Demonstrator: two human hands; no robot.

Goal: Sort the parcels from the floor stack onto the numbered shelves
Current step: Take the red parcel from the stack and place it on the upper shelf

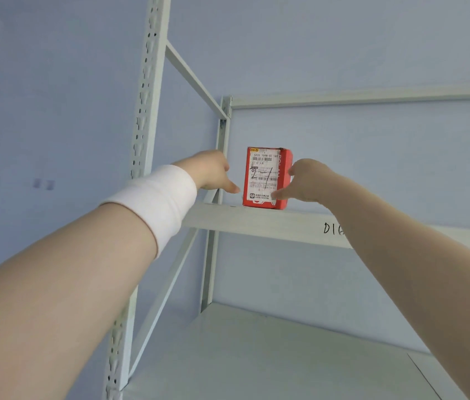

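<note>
Standing upright on the upper pale grey metal shelf [256,220], a small red cardboard parcel [267,178] with a white printed shipping label [263,176] faces the camera, its base close to the shelf's front edge and near the left end of the rack. Black handwriting crosses the label, and several barcodes and a line of printed digits show above it. The right hand [308,180] sits at the parcel's 3 o'clock, its fingers curled against the red right side and a fingertip [276,194] lying over the label's lower right corner, so this hand touches the box; whether it squeezes it I cannot tell. The left hand [209,171] hovers at the parcel's 9 o'clock, fingers loosely extended toward the box, one tip just beside the left edge with a thin gap, gripping nothing. A white cloth wristband [158,203] wraps the left forearm. Black marker lettering [333,228] reading "D1" and a partly hidden character is written on the shelf's front lip at the parcel's 5 o'clock, its end covered by the right forearm. A perforated grey upright post [147,90] rises at 10 o'clock from the parcel, and a lower grey shelf board [256,356] lies at 6 o'clock. Behind everything stands a pale blue wall [343,47].
</note>
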